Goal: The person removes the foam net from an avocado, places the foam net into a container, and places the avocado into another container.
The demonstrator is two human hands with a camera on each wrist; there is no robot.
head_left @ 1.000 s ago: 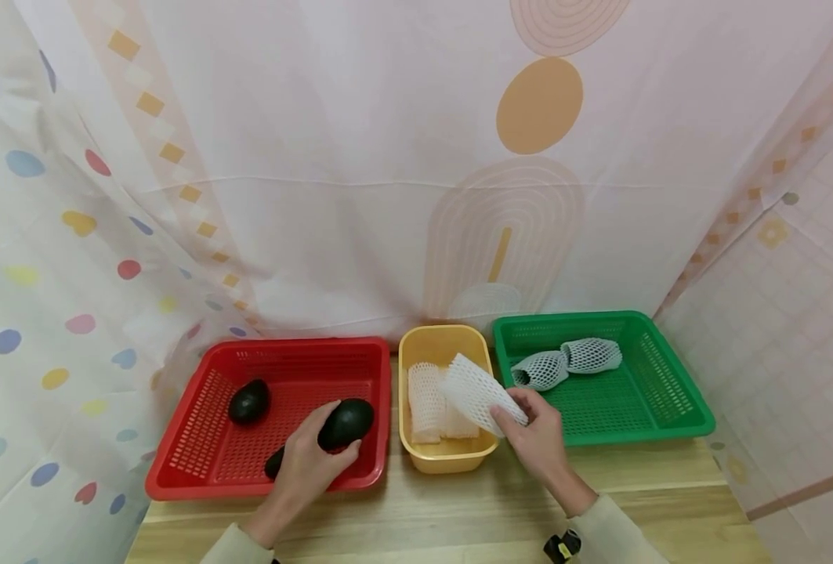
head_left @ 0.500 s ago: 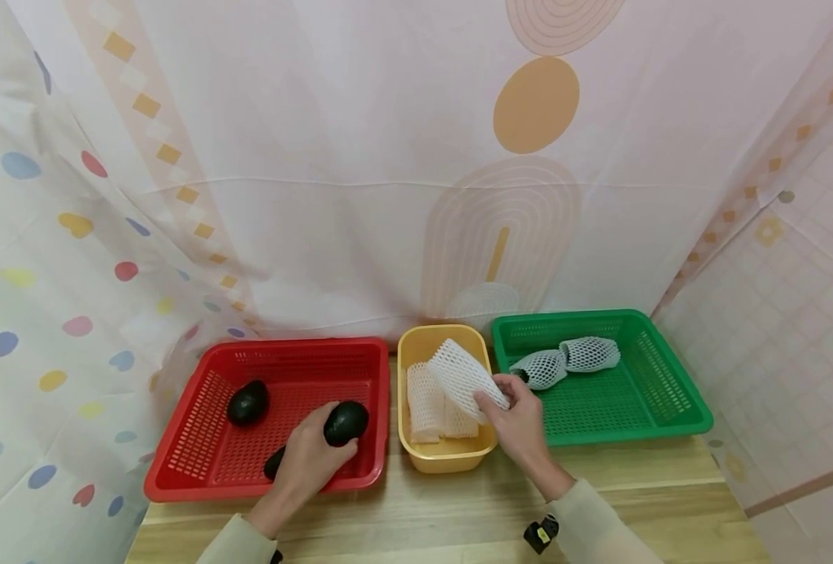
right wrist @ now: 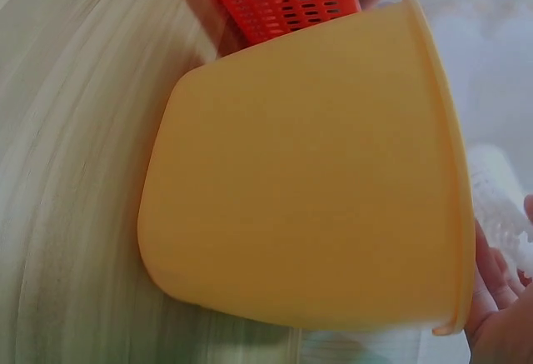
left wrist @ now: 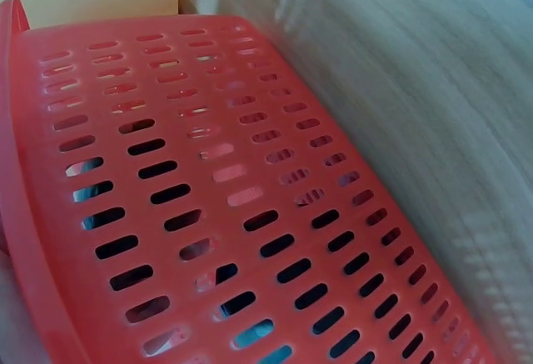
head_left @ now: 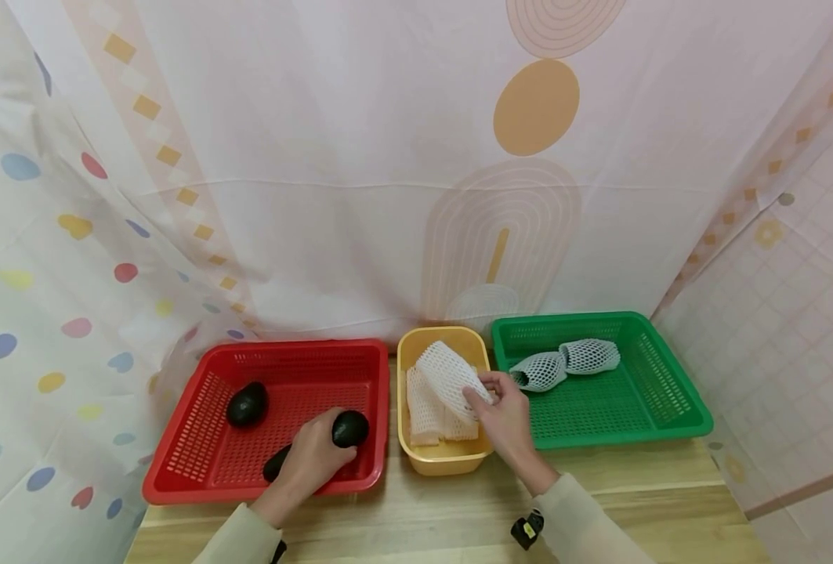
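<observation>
In the head view my left hand (head_left: 312, 452) grips a dark green avocado (head_left: 350, 428) over the right part of the red basket (head_left: 208, 356). A second avocado (head_left: 248, 404) lies at the basket's left, and another dark one (head_left: 275, 464) is partly hidden behind my left hand. Over the yellow bin (head_left: 447, 465) my right hand (head_left: 506, 415) pinches a white foam net sleeve (head_left: 446, 374) by its lower right end. More flat net sleeves (head_left: 426, 411) lie in the bin beneath it. The right wrist view shows the bin's side, with the right fingers (right wrist: 491, 276) beyond its rim.
A green basket (head_left: 599, 438) stands right of the bin, holding two dark fruits in white foam nets, one net (head_left: 590, 356) behind the other (head_left: 541, 370). All containers stand on a wooden table (head_left: 444, 525) against a hanging printed curtain (head_left: 360, 235).
My right hand has moved left with the net sleeve, from the bin's right edge to over the bin. The left hand still holds the avocado and has shifted only slightly.
</observation>
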